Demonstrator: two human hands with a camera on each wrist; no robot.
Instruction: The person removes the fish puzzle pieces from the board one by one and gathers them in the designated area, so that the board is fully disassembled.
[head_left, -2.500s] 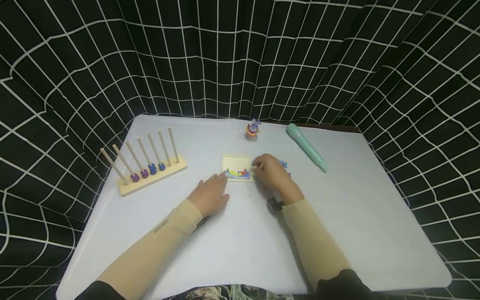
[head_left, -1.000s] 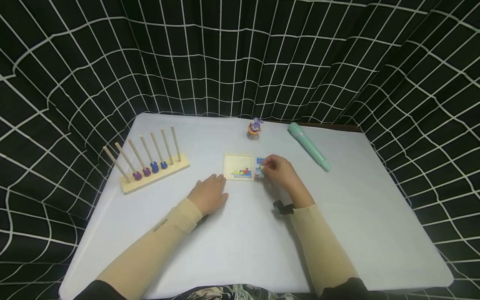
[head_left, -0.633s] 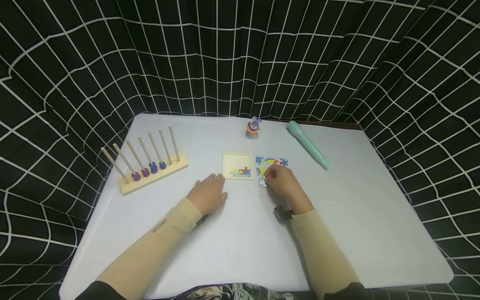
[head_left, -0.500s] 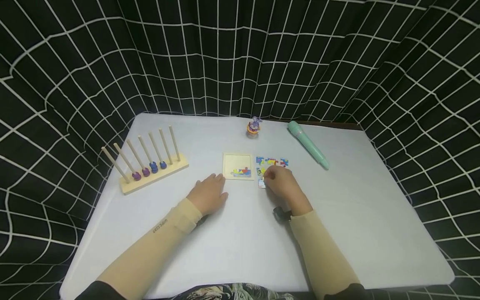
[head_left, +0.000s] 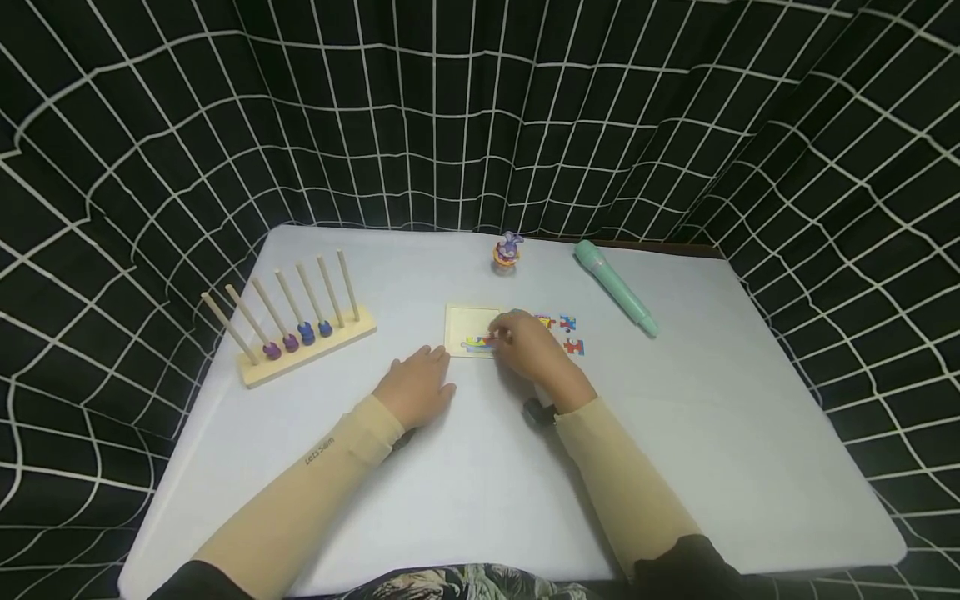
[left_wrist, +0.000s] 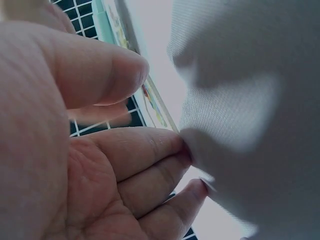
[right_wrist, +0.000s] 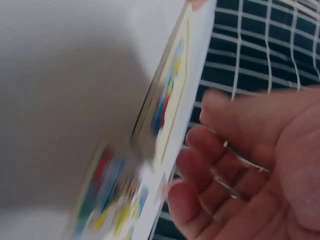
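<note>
My left hand (head_left: 416, 387) lies on the white table with fingers extended, its fingertips at the lower left edge of the wooden puzzle tray (head_left: 448, 327). In the left wrist view its fingers (left_wrist: 145, 155) touch the white cloth. A few joined puzzle pieces (head_left: 477, 343) lie along the bottom of the tray. Over the tray's right side hovers my right hand (head_left: 532, 350), fingers loosely bent. The right wrist view shows a gap between its thumb and fingertips (right_wrist: 182, 200), with nothing visible in it. Loose puzzle pieces (head_left: 567, 322) lie to its right; others are hidden beneath it.
A wooden peg stand (head_left: 307, 348) with purple and blue beads stands at the left. Behind the tray sits a small purple figurine (head_left: 507, 252). A mint green toy microphone (head_left: 617, 287) lies at the back right. Black curtains (head_left: 465, 117) with white grid lines surround the table.
My right hand has moved left from the loose pieces to the tray, now covering some of them. The row in the tray looks shorter than at first. My left hand stays almost still.
</note>
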